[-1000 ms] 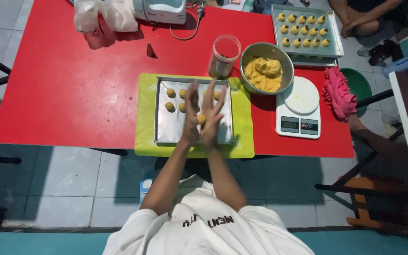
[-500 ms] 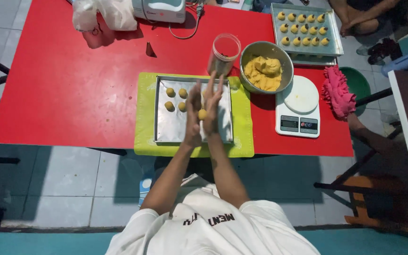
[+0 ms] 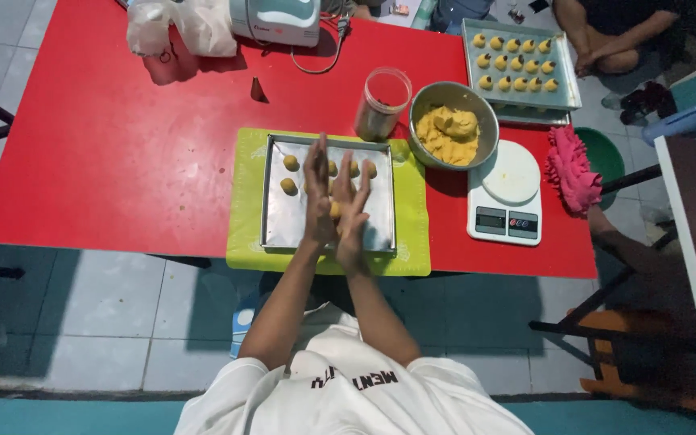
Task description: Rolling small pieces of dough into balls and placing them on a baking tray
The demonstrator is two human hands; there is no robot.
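Red table on grey tiled floor bears a green mat.

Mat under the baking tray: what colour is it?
The mat is lime green, seen best in the head view.

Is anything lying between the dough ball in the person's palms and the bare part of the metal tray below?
Nothing visible. The dough ball sits pressed between the left hand and right hand, directly above the metal tray. The placed balls lie along its far end, leaving the near part bare.
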